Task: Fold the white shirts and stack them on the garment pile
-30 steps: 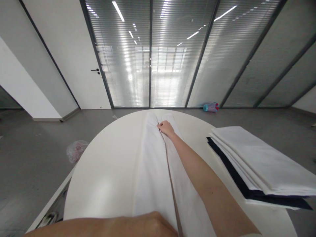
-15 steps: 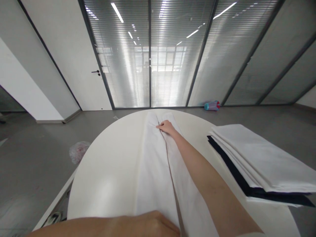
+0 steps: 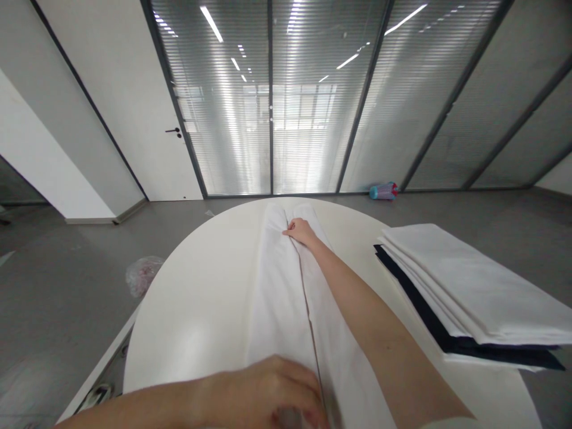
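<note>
A long white cloth, folded lengthwise with a seam down its middle, lies across the round white table. My right hand reaches to the cloth's far end, fingers closed in a pinch on the inner edge there. At the near end my left hand rests on the cloth close to me, fingers curled down over it beside the seam; its fingertips are blurred at the bottom of the frame.
A stack of folded white and dark cloths sits on the table's right side. On the grey floor lie a crumpled plastic bag at left and a teal and red bottle by the glass wall.
My left hand has slid forward and up into view on the near end of the cloth. My right hand stays pinched at the far end.
</note>
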`<state>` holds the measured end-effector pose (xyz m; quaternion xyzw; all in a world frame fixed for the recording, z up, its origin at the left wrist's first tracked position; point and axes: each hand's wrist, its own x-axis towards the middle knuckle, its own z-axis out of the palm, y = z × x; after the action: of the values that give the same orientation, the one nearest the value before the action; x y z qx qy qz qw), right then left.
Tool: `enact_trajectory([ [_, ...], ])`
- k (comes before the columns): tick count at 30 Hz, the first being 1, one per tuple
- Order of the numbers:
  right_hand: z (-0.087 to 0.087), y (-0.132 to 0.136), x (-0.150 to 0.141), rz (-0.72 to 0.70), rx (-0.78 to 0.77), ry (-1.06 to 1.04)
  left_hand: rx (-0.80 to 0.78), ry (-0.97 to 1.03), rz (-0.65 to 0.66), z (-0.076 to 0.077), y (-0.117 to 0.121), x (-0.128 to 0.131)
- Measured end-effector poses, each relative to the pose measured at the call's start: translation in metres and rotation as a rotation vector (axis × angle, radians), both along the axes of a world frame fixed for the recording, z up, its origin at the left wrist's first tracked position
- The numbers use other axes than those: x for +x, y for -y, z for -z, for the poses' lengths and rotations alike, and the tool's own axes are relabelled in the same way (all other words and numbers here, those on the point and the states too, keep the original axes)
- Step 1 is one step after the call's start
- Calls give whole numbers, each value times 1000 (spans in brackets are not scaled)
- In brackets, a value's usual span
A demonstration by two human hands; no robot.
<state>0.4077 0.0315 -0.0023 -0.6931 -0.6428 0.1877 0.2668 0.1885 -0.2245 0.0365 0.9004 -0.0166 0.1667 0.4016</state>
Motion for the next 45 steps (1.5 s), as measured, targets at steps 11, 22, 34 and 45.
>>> enact_trajectory([
  [11, -31, 63, 8, -15, 36, -20, 540, -324, -530, 26, -119, 2],
  [22, -30, 258, 14, -352, -170, 323, 599, -447, -527, 31, -104, 22],
  [34, -26, 283, 10, -388, -100, 328, 557, -443, -1008, 37, -289, 73],
  [45, -26, 303, 1, -359, -243, 279, 605, -539, -1028, 63, -320, 71],
])
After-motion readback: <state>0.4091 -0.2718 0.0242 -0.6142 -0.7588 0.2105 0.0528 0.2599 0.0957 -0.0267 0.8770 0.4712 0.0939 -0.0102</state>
